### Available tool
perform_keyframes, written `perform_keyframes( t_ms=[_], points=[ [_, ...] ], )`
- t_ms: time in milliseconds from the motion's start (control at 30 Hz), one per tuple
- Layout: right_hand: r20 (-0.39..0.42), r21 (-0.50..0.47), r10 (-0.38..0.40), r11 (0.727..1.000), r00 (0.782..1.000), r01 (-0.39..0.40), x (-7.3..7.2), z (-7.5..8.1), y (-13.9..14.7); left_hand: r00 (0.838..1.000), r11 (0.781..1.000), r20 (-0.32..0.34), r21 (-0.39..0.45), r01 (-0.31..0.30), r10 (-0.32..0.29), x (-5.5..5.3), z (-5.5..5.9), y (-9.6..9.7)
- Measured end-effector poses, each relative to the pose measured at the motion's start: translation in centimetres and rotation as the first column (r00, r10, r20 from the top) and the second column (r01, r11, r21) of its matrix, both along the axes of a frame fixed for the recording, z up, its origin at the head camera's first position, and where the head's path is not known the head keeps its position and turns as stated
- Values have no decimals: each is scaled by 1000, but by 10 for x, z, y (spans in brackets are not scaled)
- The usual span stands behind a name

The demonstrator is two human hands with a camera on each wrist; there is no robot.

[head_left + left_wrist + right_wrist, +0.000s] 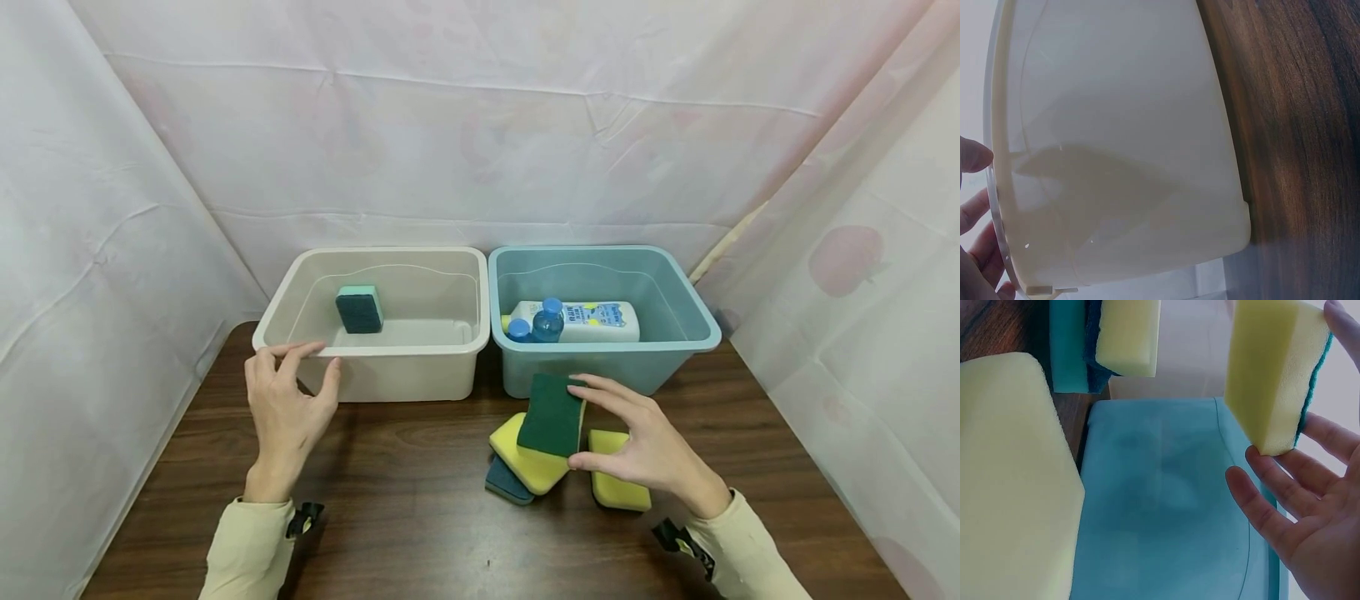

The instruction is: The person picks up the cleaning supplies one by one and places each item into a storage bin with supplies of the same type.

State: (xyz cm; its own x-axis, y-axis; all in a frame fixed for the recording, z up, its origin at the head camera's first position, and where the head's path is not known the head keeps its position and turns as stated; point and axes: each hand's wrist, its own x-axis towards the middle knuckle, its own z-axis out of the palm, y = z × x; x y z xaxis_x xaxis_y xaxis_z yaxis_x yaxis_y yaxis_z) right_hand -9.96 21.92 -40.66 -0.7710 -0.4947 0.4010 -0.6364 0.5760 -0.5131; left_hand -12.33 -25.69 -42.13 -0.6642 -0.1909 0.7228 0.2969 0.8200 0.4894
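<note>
My right hand (637,437) pinches a sponge (552,415) between thumb and fingers, its green scouring face toward the head camera. In the right wrist view that sponge (1275,375) shows its yellow foam side, raised above the blue bin's rim. Below it on the table lie a yellow sponge (525,467), a dark blue-green sponge (508,482) partly under it, and another yellow sponge (621,487) to the right. My left hand (288,408) holds the front left rim of a beige bin (408,375), thumb in front and fingers over the edge.
Inside the beige bin stands a green sponge (360,310) with a dark face. The blue bin (577,360) beside it contains a white bottle (600,329) and small blue bottles (549,321). Pale curtains (480,150) enclose the back and sides of the dark wooden table (405,517).
</note>
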Motion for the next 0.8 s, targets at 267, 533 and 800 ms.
perform_keyframes(
  t_ms=[267, 533, 800],
  points=[
    [-5, 3, 17, 1000, 1000, -17, -2, 1, -4, 1000, 1000, -16, 10, -2, 2, 1, -1, 1],
    [-3, -4, 21, 1000, 1000, -21, -2, 5, -5, 1000, 1000, -27, 12, -2, 2, -1, -1, 1],
    [10, -24, 43, 999, 999, -43, -3, 8, -9, 1000, 1000, -13, 1, 2, -2, 0, 1, 1]
  ],
)
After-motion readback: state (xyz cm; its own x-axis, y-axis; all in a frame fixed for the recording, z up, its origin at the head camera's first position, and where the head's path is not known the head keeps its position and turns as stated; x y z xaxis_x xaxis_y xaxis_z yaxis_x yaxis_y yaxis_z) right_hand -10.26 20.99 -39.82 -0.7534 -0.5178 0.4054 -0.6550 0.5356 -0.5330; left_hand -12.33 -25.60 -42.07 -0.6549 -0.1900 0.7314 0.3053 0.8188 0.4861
